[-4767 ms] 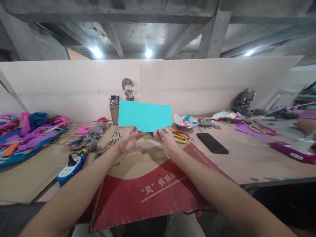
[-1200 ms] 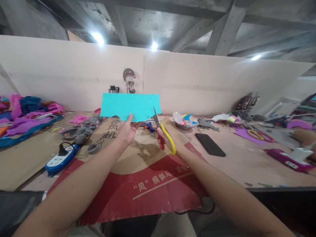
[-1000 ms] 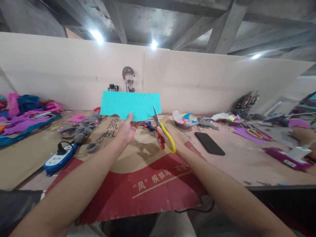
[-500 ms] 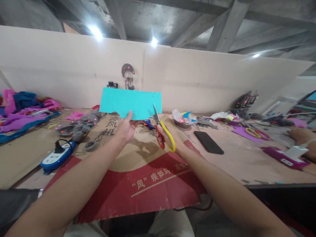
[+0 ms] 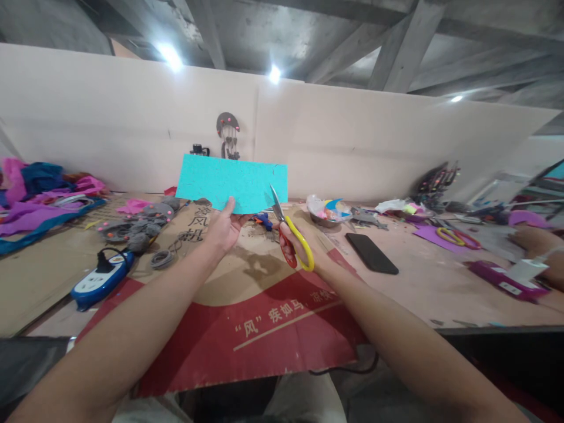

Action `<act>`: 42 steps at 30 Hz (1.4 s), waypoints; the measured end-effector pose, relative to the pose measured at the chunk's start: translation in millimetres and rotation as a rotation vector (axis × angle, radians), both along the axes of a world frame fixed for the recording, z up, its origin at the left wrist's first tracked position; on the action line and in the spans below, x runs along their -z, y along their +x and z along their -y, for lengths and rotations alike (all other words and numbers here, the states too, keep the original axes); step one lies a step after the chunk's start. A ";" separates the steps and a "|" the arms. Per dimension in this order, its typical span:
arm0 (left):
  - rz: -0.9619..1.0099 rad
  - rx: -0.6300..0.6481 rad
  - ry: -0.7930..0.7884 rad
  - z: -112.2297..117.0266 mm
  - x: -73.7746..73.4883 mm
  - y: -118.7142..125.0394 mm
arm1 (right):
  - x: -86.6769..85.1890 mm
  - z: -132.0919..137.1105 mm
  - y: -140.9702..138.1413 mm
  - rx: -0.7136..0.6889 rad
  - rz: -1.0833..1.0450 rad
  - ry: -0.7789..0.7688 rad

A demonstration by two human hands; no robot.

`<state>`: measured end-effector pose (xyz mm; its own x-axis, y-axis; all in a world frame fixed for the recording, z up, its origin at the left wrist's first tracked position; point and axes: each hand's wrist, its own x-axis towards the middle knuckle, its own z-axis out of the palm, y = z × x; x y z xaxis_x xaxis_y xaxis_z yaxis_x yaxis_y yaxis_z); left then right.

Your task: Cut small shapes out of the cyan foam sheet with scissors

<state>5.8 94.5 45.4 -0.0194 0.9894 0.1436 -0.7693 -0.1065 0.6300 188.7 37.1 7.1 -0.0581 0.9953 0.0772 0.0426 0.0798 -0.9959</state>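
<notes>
My left hand [image 5: 225,229] pinches the lower edge of a turquoise sheet [image 5: 229,182], thumb in front and fingers behind. The sheet is held up above the table, and faint drawn lines show on it. In my right hand [image 5: 295,241] is a pair of scissors [image 5: 298,238] with one yellow and one red handle. Their blades point up and to the left, over the sheet's lower right part. Whether the blades are parted on the sheet I cannot tell. Beneath both hands lies a flattened red and brown cardboard [image 5: 264,346].
To the left are a blue power strip [image 5: 103,279], grey felt pieces [image 5: 141,232] and coloured cloth [image 5: 48,194]. A black phone [image 5: 371,254], a bowl of scraps [image 5: 328,217] and a purple power strip [image 5: 506,281] lie right, near another person's hand [image 5: 537,247].
The scissors have shifted very slightly, their tip a little further left over the turquoise sheet. Otherwise the sheet and both hands stay almost in place.
</notes>
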 end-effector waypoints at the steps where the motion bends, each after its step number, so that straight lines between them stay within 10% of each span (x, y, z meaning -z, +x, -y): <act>1: -0.001 -0.002 -0.002 -0.2 0.3 -0.1 | 0.4 0.1 0.1 -0.006 0.005 0.003; 42: -0.032 0.041 -0.062 2.2 8.2 5.8 | -9.8 13.2 -5.8 0.045 -0.018 0.102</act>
<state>11.6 92.4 37.2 0.0253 0.9963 0.0821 -0.7513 -0.0352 0.6591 182.9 23.9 16.8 -0.0113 0.9837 0.1794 0.0305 0.1796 -0.9833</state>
